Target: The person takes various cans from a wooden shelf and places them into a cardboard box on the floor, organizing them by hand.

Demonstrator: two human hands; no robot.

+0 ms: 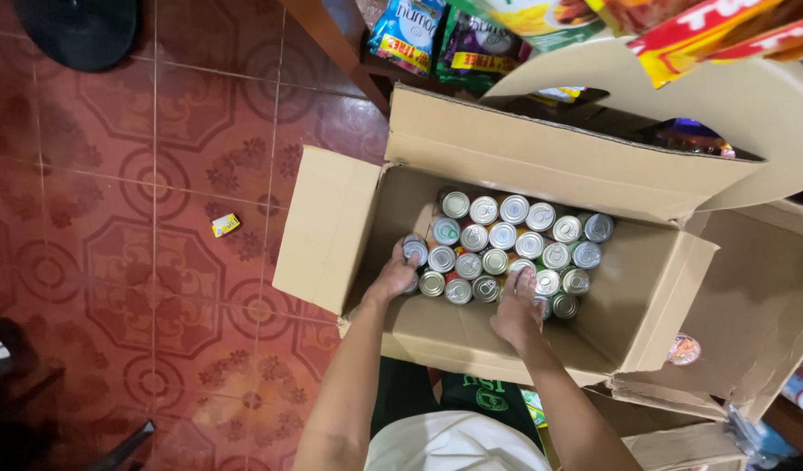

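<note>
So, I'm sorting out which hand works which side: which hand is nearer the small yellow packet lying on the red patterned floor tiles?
Left. The left hand is at the box's left end, the side toward the small yellow packet; the right hand is farther right, over the cans.

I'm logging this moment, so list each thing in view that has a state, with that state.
Cardboard box: flaps open, standing on the floor, partly filled.
Cans: upright in packed rows, lids sealed.
Left hand: inside the box, fingers on a can at the rows' left end.
Right hand: inside the box, resting on the cans' near edge.
Snack packets: sealed, on the shelf.
</note>
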